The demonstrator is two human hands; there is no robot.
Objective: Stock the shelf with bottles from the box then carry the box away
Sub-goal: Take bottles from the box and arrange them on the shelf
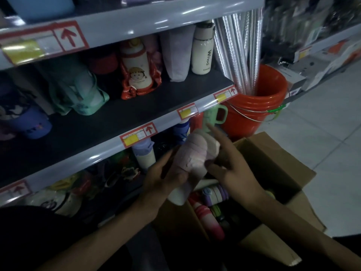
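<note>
A pale pink and white bottle (192, 159) is held tilted above the open cardboard box (273, 167), in front of the lower shelf. My left hand (166, 178) grips its lower body from the left. My right hand (232, 163) holds its cap end, with the index finger stretched out toward the shelf. Inside the box lie several more bottles, among them a red-pink one (209, 220) and a purple-lidded one (214, 193). The dark middle shelf (121, 124) carries a cartoon-print bottle (136, 69) and a white bottle (202, 49).
An orange bucket (254, 106) with silvery rolls stands right of the shelf unit. Green, blue and purple bottles crowd the shelf's left part, and mugs and bottles fill the lower shelf. Pale tiled floor (322, 133) spreads to the right of the box.
</note>
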